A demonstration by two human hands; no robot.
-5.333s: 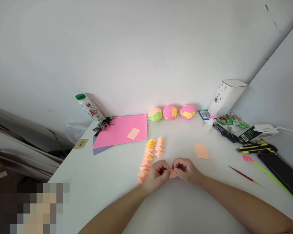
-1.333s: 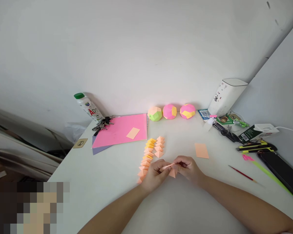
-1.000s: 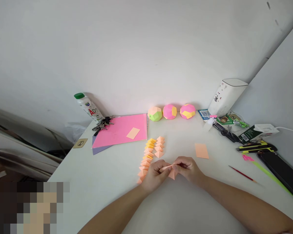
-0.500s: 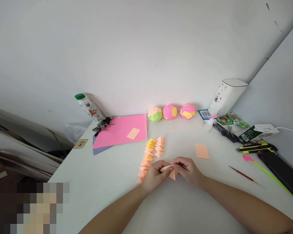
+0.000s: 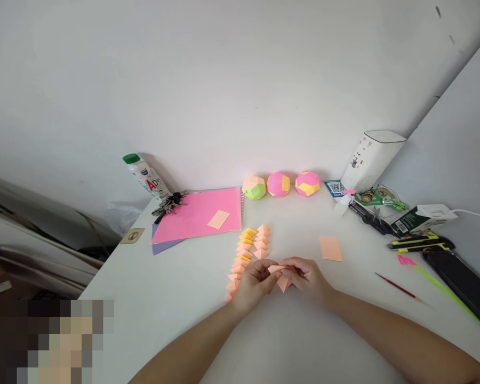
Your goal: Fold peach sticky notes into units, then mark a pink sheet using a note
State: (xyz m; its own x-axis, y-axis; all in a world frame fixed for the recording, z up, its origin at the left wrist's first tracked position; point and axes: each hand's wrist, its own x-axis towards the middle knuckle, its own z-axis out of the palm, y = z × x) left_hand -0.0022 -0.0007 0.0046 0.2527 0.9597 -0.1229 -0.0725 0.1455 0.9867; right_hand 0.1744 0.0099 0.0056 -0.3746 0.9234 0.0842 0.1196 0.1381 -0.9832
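Note:
Between my two hands is a folded piece of peach paper (image 5: 283, 284), with one pointed corner hanging down toward me. My left hand (image 5: 256, 284) pinches its left side, thumb on top. On the other side, my right hand (image 5: 309, 278) grips it with thumb and fingers close to the left thumb. Parts of the paper are hidden by the fingers. Just beyond and left of my hands lie two rows of folded paper pieces (image 5: 261, 245), peach with some yellow ones (image 5: 247, 236). A flat peach sheet (image 5: 330, 248) rests to the right of my hands.
Three paper balls (image 5: 278, 184) line the wall. At left are a pink sheet (image 5: 196, 213), keys (image 5: 171, 205) and a bottle (image 5: 148, 178). Toward the right lie a thin red stick (image 5: 398, 286), a yellow-black cutter (image 5: 422, 241), a black case (image 5: 462, 285) and a white container (image 5: 372, 160).
The folded paper has turned slightly between my fingers, and its hanging point has shifted a little up and left. My hands have barely moved; the table things stay where they were.

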